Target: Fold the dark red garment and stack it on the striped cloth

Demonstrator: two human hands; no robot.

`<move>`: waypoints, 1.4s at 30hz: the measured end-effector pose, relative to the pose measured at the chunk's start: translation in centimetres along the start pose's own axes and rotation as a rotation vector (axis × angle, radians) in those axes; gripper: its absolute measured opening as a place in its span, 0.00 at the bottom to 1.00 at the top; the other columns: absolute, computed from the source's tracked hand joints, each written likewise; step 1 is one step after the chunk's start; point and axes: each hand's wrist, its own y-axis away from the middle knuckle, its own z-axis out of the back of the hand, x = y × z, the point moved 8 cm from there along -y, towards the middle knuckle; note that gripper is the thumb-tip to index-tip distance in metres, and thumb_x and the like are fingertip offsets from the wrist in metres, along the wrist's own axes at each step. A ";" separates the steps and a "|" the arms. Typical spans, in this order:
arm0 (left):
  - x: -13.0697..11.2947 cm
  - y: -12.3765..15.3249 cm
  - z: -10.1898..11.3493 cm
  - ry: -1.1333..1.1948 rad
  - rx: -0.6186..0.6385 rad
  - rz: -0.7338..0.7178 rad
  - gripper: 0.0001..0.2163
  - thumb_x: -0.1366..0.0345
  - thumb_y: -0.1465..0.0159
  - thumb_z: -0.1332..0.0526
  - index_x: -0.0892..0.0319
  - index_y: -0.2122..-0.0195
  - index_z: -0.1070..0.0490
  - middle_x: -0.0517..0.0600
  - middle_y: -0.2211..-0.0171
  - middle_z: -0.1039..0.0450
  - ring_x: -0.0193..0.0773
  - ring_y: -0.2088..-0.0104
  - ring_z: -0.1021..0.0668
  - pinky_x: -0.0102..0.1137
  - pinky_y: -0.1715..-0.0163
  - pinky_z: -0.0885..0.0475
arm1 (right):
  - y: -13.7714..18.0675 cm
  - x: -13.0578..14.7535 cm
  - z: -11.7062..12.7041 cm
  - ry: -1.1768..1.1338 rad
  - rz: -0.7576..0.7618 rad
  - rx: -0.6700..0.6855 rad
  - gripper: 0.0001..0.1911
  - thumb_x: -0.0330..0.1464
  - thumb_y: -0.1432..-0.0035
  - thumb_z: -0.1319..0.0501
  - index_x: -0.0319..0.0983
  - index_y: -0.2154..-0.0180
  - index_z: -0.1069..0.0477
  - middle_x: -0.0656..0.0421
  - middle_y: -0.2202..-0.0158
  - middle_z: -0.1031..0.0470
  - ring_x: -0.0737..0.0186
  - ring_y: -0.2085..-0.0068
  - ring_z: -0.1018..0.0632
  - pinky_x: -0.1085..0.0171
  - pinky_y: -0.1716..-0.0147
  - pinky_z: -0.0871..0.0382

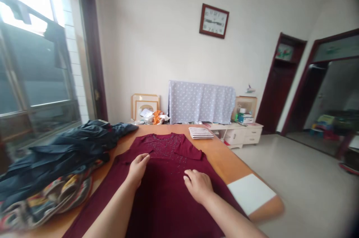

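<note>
A dark red top (168,189) with beadwork at the neck lies spread flat on the wooden table (224,159), its neck pointing away from me. My left hand (138,169) rests on its left side with the fingers stretched forward, open and flat. My right hand (198,185) presses on the cloth near the middle, palm down, fingers slightly curled and apart. Neither hand holds anything.
A heap of dark blue and patterned clothes (56,167) fills the table's left side. A folded striped cloth (200,132) lies at the far end, and a white sheet (251,193) sits at the right corner. Beyond are a low cabinet (242,133) and open floor at the right.
</note>
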 end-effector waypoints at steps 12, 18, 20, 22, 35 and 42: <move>1.2 -0.2 3.8 0.439 -0.089 0.272 0.03 0.70 0.34 0.39 0.61 0.64 0.27 0.56 0.63 0.22 0.39 0.59 0.18 0.37 0.50 0.23 | 0.0 -0.5 -0.7 0.002 0.018 0.042 0.20 0.44 0.30 0.51 0.49 0.45 0.27 0.56 0.54 0.20 0.56 0.57 0.19 0.61 0.58 0.34; 1.0 0.2 4.1 0.474 -0.045 0.317 0.04 0.69 0.32 0.41 0.61 0.62 0.27 0.56 0.62 0.22 0.39 0.59 0.18 0.36 0.53 0.22 | 0.0 -0.5 -0.6 0.003 0.020 0.042 0.20 0.44 0.30 0.51 0.50 0.45 0.27 0.56 0.55 0.20 0.56 0.57 0.20 0.62 0.58 0.35; 0.9 0.4 4.4 0.467 -0.023 0.325 0.05 0.68 0.32 0.42 0.62 0.61 0.28 0.57 0.61 0.22 0.39 0.59 0.18 0.36 0.54 0.21 | 0.0 -0.5 -0.6 0.010 0.020 0.047 0.20 0.45 0.30 0.51 0.50 0.45 0.27 0.57 0.55 0.20 0.56 0.57 0.20 0.62 0.58 0.35; 0.7 0.6 4.8 0.446 0.005 0.329 0.05 0.69 0.32 0.42 0.62 0.60 0.28 0.58 0.60 0.22 0.40 0.59 0.18 0.37 0.55 0.21 | 0.0 -0.6 -0.7 0.014 0.021 0.048 0.20 0.45 0.30 0.51 0.50 0.45 0.27 0.57 0.56 0.20 0.56 0.58 0.20 0.62 0.59 0.35; -2.2 2.9 9.5 -0.009 -0.056 0.037 0.13 0.58 0.43 0.31 0.60 0.61 0.27 0.52 0.66 0.22 0.39 0.65 0.20 0.34 0.59 0.25 | 0.0 -0.6 -0.5 0.052 0.015 0.076 0.20 0.46 0.30 0.53 0.51 0.45 0.29 0.58 0.56 0.20 0.56 0.58 0.20 0.62 0.60 0.36; -3.9 6.3 11.8 -0.394 -0.034 -0.146 0.16 0.54 0.48 0.29 0.55 0.60 0.22 0.51 0.63 0.22 0.50 0.54 0.23 0.40 0.46 0.32 | 0.2 -0.6 -0.3 0.066 0.000 0.116 0.21 0.46 0.30 0.53 0.51 0.43 0.30 0.57 0.53 0.21 0.56 0.56 0.21 0.61 0.59 0.36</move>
